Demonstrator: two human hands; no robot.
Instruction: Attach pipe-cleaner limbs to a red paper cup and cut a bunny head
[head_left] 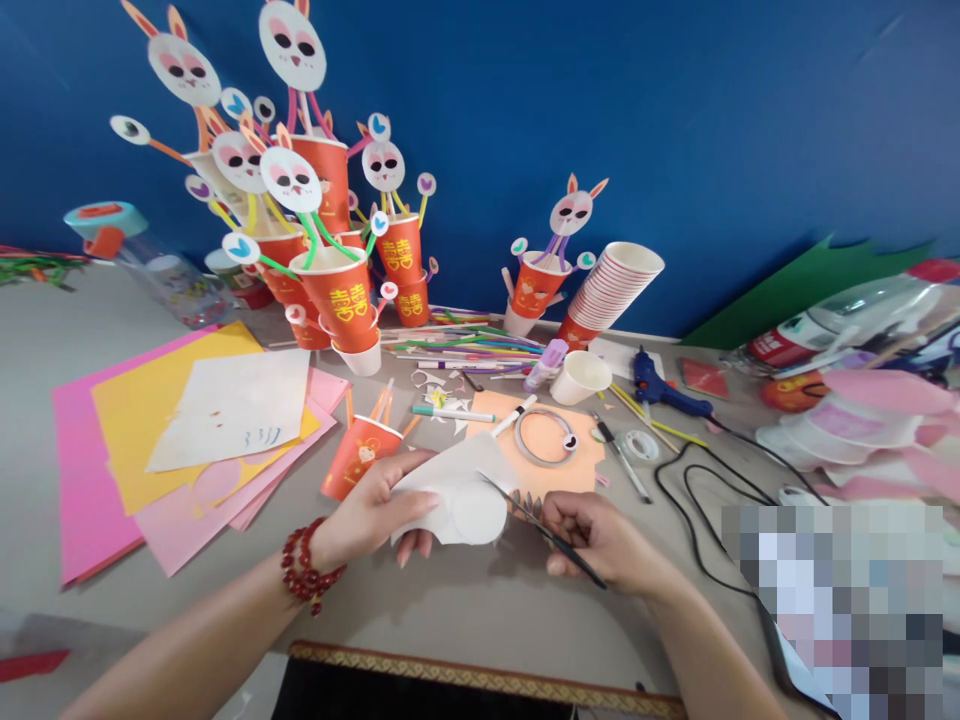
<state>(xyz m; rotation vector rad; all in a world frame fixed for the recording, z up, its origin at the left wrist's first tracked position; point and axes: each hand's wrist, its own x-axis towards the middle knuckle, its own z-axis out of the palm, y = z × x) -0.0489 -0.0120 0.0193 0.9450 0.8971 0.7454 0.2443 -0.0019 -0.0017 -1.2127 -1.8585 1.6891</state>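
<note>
My left hand (pixel 386 508), with a red bead bracelet (pixel 304 565) at the wrist, pinches a piece of white paper (pixel 457 475) between thumb and fingers. A rounded edge has been cut along the paper's lower right. My right hand (pixel 589 540) is closed around dark scissors (pixel 551 535), whose blades reach the paper's right edge. Behind my left hand stands a tilted red paper cup (pixel 361 452) with orange sticks in it. Under and beyond the white paper lies an orange sheet (pixel 585 470) with a grey ring (pixel 525 448) on it.
Red cups with rabbit faces (pixel 349 300) stand at the back left. Coloured sheets (pixel 82 430) lie at left. Stacked paper cups (pixel 615 290), a blue glue gun (pixel 664 388) with a black cord, tape (pixel 641 445) and a bottle (pixel 832 315) are at right.
</note>
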